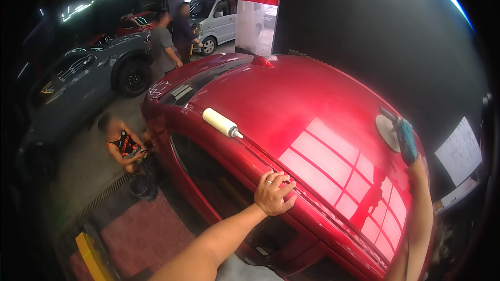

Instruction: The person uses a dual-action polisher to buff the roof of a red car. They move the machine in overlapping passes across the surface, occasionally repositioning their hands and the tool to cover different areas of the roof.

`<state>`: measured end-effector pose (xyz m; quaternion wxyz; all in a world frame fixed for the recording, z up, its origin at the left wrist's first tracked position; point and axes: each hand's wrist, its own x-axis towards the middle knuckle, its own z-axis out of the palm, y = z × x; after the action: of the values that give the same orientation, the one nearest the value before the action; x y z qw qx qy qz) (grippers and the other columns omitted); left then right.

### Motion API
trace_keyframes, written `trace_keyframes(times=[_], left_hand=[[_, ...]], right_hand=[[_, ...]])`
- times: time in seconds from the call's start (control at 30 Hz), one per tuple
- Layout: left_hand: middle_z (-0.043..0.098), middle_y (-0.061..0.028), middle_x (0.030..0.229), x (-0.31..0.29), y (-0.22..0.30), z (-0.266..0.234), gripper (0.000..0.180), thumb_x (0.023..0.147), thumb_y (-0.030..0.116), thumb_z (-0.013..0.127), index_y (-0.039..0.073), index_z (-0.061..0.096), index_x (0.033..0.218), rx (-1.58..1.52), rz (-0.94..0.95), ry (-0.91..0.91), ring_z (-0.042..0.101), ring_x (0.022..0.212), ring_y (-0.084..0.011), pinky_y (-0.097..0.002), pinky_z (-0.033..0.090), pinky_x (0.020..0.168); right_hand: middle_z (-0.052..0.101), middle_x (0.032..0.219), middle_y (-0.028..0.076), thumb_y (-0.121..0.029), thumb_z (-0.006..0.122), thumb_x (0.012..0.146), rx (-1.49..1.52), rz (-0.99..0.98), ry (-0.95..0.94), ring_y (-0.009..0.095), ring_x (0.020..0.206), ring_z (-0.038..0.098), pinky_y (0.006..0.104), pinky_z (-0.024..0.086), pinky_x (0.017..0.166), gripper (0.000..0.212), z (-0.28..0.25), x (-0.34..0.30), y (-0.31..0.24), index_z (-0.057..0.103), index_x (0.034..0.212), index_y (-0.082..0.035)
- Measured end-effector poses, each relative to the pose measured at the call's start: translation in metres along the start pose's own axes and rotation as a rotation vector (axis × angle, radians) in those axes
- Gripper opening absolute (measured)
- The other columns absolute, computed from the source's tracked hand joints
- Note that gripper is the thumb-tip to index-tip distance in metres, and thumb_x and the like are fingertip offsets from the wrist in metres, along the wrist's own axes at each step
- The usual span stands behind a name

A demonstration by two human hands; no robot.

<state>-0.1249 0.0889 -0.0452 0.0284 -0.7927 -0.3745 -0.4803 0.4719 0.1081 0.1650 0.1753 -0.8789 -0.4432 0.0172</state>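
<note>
Right hand (408,139) on polisher (386,129), left hand (273,195) on red roof (304,91) — sheet (459,150), writing blurred

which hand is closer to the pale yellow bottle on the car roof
Left. The left hand rests at the red roof's near edge, apart from the bottle; the right hand is farther away, across the roof at the polisher.

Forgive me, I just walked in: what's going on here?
Someone is working over a red car roof. Their right hand holds a tool with a round pale pad at the roof, over on the right. The left hand rests at the roof's near edge, and a pale yellow bottle lies on its side there.
</note>
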Motion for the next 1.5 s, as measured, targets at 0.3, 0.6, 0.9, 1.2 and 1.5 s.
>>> trace_keyframes(times=[0.3,0.6,0.9,1.2,1.5], left_hand=[[0.076,-0.0096,0.121,0.005,0.0,0.0,0.041,0.089,0.046,0.077,0.015,0.084,0.116,0.007,0.036,0.027,0.068,0.123,-0.034,-0.0554,0.046,0.112],[0.075,-0.0093,0.123,0.006,0.001,0.007,0.042,0.092,0.049,0.074,0.015,0.085,0.112,-0.003,0.048,0.031,0.067,0.123,-0.0333,-0.0544,0.044,0.113],[0.075,-0.0098,0.122,0.004,0.0,0.006,0.041,0.091,0.048,0.075,0.015,0.085,0.112,-0.012,0.04,0.046,0.067,0.122,-0.0337,-0.055,0.045,0.111],[0.075,-0.0106,0.121,0.005,0.002,0.006,0.04,0.091,0.046,0.075,0.014,0.085,0.112,-0.019,0.038,0.047,0.068,0.121,-0.0347,-0.0551,0.045,0.112],[0.075,-0.01,0.121,0.005,0.003,0.006,0.04,0.089,0.046,0.078,0.014,0.085,0.113,-0.019,0.032,0.047,0.067,0.123,-0.0327,-0.0536,0.045,0.114]], right_hand=[[0.076,0.127,0.033,-0.002,0.081,0.086,-0.06,-0.137,-0.036,0.047,0.113,0.08,0.0544,0.067,0.092,0.099,0.038,0.021,-0.1,0.03,0.17,-0.008],[0.079,0.108,0.027,0.001,0.065,0.096,0.024,-0.064,-0.155,0.033,0.072,0.08,0.049,0.064,0.056,0.085,0.013,-0.043,-0.221,0.029,0.172,-0.01],[0.073,0.101,0.019,-0.007,0.07,0.101,-0.019,-0.131,-0.147,0.03,0.071,0.074,0.0496,0.061,0.047,0.086,0.034,-0.043,-0.268,0.028,0.175,-0.02],[0.079,0.109,0.028,0.001,0.065,0.094,-0.055,-0.21,-0.18,0.035,0.077,0.081,0.0478,0.065,0.063,0.092,0.027,-0.073,-0.272,0.026,0.176,-0.008],[0.079,0.119,0.031,-0.006,0.077,0.09,-0.054,-0.309,-0.191,0.047,0.109,0.079,0.0536,0.063,0.093,0.101,0.022,-0.12,-0.245,0.025,0.177,-0.008]])
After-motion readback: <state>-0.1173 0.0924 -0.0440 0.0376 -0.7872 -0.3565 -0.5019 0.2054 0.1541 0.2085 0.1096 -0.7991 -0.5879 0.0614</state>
